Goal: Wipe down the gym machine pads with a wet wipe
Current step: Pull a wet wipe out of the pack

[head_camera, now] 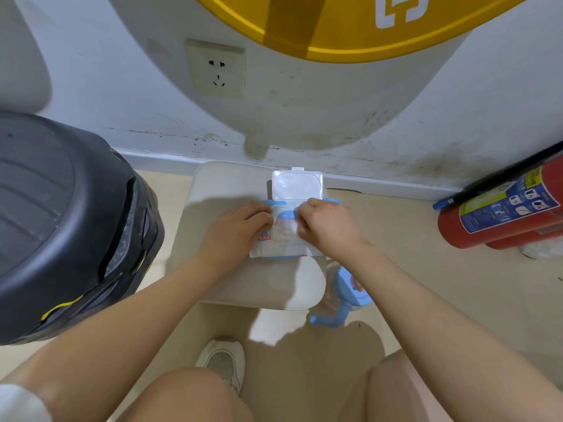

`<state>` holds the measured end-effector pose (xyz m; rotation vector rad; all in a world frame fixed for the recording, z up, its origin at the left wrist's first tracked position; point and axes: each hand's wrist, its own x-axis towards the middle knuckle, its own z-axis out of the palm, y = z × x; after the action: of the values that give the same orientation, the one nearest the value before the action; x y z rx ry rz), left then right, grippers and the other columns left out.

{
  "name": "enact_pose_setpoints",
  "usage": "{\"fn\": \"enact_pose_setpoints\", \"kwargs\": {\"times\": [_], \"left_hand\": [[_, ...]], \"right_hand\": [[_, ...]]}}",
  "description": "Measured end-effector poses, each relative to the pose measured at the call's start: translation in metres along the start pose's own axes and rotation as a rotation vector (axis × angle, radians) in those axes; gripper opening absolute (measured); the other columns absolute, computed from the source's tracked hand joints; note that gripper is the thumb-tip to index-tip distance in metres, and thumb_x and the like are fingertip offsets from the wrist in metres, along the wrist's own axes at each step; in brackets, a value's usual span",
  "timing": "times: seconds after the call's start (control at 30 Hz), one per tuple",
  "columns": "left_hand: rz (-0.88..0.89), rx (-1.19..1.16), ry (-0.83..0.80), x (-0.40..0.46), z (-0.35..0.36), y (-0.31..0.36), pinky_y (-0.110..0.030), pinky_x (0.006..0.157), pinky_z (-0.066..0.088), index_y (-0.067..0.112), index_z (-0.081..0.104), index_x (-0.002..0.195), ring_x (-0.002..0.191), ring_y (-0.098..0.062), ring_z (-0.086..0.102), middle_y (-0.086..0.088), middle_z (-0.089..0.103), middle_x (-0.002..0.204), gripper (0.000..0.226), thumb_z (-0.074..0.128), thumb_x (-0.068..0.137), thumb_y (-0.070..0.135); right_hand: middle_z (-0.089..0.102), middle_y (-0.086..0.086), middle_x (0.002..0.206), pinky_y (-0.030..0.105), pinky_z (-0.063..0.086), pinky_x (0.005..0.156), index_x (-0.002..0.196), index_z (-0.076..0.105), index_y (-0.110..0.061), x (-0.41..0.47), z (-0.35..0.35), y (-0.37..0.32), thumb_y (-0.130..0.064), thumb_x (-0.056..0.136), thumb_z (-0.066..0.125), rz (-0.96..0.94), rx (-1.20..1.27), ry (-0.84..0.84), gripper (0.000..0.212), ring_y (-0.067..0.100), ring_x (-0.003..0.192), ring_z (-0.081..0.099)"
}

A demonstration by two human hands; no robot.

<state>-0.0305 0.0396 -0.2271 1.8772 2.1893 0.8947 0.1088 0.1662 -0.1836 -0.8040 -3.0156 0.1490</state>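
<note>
While my left hand [240, 228] steadies the white-and-blue wet-wipe pack [285, 239], lid open, my right hand [323, 223] pinches a wipe [286, 229]; pads unwiped, I judge.

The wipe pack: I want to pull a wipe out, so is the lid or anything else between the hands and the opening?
Nothing visible blocks it. The lid is flipped open toward the wall. The left hand rests on the wipe pack, and the right hand already pinches a wipe at the opening.
</note>
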Motion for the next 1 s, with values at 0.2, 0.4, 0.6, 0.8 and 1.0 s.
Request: {"fn": "enact_pose_setpoints", "kwargs": {"times": [0.2,0.4,0.6,0.8,1.0], "left_hand": [[0.027,0.004,0.042,0.002,0.005,0.009,-0.019,0.070,0.039,0.013,0.068,0.083,0.093,-0.008,0.050,0.001,0.070,0.104,0.028,0.043,0.086,0.023],[-0.028,0.000,0.047,0.003,-0.001,0.020,-0.022,0.070,0.037,0.011,0.063,0.080,0.082,-0.022,0.063,-0.002,0.069,0.097,0.024,0.044,0.080,0.026],[-0.186,-0.077,-0.081,0.012,0.003,0.030,-0.024,0.073,0.035,0.014,0.051,0.084,0.094,-0.023,0.054,-0.003,0.061,0.107,0.033,0.060,0.079,0.044],[-0.250,-0.153,-0.088,0.014,0.004,0.031,-0.030,0.073,0.041,0.021,0.040,0.081,0.096,-0.019,0.052,0.000,0.060,0.109,0.028,0.067,0.082,0.028],[-0.282,-0.167,-0.069,0.012,0.004,0.030,-0.032,0.071,0.043,0.022,0.041,0.081,0.094,-0.018,0.055,0.001,0.060,0.107,0.026,0.067,0.082,0.026]], "right_hand": [[0.051,-0.005,0.058,0.020,0.035,0.053,0.064,0.058,-0.011,-0.031,0.008,0.015,-0.013,0.067,0.051,0.200,0.480,0.195,0.008,0.009,0.055,0.040],[0.053,-0.001,0.080,0.025,0.039,0.066,0.084,0.063,-0.007,-0.029,0.000,0.011,-0.004,0.079,0.059,0.181,0.546,0.037,0.007,0.008,0.070,0.044],[0.058,0.009,0.088,0.036,0.045,0.069,0.080,0.064,-0.005,-0.025,-0.005,0.012,-0.005,0.084,0.056,0.139,0.468,-0.009,0.008,0.026,0.079,0.055],[0.049,0.002,0.080,0.033,0.039,0.067,0.081,0.059,-0.004,-0.022,-0.004,0.017,-0.008,0.085,0.048,0.121,0.496,-0.024,0.012,0.019,0.073,0.045],[0.055,0.009,0.077,0.019,0.035,0.068,0.075,0.052,-0.004,-0.042,0.001,0.016,-0.009,0.082,0.046,0.219,0.769,0.094,0.011,0.015,0.076,0.045]]}}
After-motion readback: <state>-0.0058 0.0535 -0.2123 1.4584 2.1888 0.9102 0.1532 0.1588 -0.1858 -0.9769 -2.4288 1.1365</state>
